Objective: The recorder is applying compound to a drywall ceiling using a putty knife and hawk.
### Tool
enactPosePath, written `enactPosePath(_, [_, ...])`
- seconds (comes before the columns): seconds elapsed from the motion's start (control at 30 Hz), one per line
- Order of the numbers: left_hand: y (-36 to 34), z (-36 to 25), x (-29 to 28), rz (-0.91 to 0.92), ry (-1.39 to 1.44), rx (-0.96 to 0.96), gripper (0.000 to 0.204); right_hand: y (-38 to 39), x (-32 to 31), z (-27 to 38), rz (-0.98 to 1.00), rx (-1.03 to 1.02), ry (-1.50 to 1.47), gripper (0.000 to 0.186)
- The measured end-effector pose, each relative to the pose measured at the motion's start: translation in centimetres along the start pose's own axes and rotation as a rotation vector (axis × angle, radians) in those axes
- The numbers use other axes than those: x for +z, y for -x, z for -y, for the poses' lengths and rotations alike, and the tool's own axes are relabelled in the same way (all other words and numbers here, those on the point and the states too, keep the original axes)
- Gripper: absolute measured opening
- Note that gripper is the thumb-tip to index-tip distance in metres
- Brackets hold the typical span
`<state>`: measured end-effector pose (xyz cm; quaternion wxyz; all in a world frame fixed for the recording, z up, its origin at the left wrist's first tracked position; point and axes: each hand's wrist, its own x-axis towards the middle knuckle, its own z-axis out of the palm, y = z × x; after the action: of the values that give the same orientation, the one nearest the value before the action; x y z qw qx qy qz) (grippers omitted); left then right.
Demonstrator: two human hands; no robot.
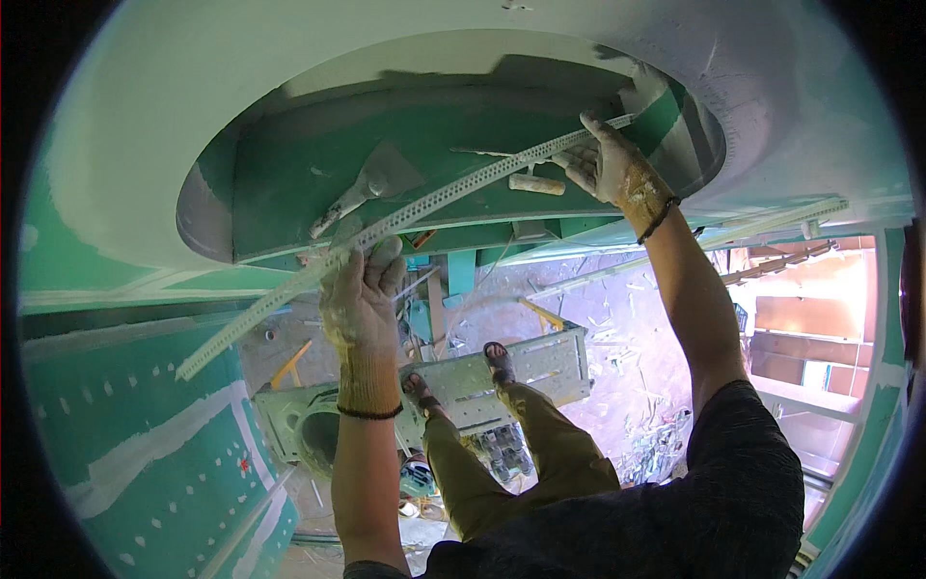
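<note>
A long white perforated corner bead slants across the oval ceiling recess, its near end low at the left and its far end up at the right. My left hand, in a dusty work glove, is closed round the strip below the recess's front edge. My right hand, gloved too, grips it near the upper end, thumb above and fingers below. Inside the recess, behind the bead, lie a putty knife with a smeared blade and a trowel, its pale handle showing. Both hands are above my head level with the recess rim.
I stand on a perforated metal work platform with yellow legs; a round bucket is at its left. Green boards with white filler patches form the left wall. Debris litters the floor. A long pale strip runs behind my right arm.
</note>
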<state>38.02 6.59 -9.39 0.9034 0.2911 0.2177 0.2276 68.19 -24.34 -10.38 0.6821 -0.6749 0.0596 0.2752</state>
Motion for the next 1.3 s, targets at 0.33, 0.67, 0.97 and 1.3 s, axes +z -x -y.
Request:
enactPosePath(0.33, [-7.2, 4.0, 3.6, -0.071, -0.094, -0.194, 0.024, -1.9, -1.7, 2.0, -0.371, 0.153, -0.190, 0.026])
enactPosePath(0.67, [-12.5, 4.7, 7.3, -0.139, -0.077, -0.211, 0.020, -1.8, 3.1, 2.1, -0.401, -0.854, 1.411, 0.056])
enactPosePath(0.97, [-19.6, 4.9, 4.7, -0.071, -0.048, -0.267, 0.020, -7.3, 9.0, 1.7, -0.100, -0.887, 1.454, 0.031])
enactPosePath(1.3, [-25.4, 0.4, -4.4, 0.095, -2.508, 0.757, 0.039, -13.9, 11.5, 2.2, -0.287, -0.917, 1.650, 0.033])
